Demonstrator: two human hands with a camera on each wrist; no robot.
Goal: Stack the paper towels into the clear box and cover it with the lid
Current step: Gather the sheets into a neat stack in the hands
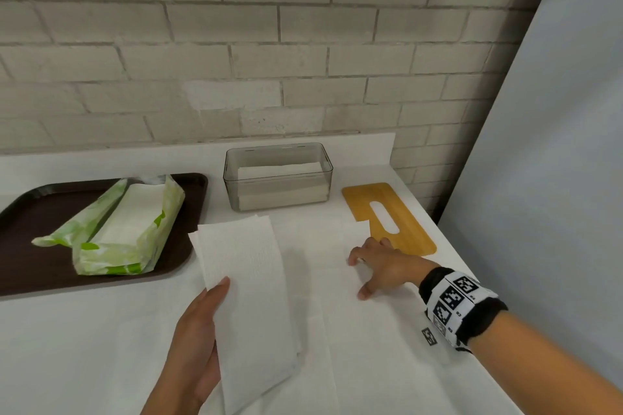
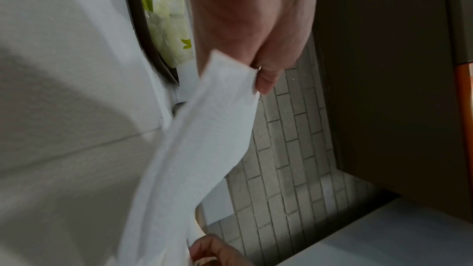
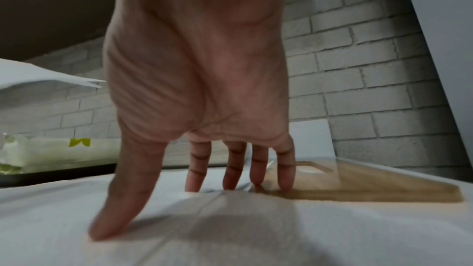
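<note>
My left hand (image 1: 202, 323) holds a small stack of folded white paper towels (image 1: 246, 283) above the counter, thumb (image 2: 266, 80) on their edge. My right hand (image 1: 374, 266) is spread, fingertips (image 3: 230, 181) and thumb pressing on a flat paper towel (image 1: 323, 246) lying on the counter beside the wooden lid (image 1: 387, 216). The clear box (image 1: 278, 175) stands at the back with folded towels inside. The lid, with a long slot, lies flat to the box's right.
A dark brown tray (image 1: 30, 263) at left carries an opened green-and-white towel package (image 1: 118, 229). More white sheets cover the counter (image 1: 371, 364) near me. A brick wall (image 1: 269, 44) backs the counter; a pale panel (image 1: 556, 178) bounds the right.
</note>
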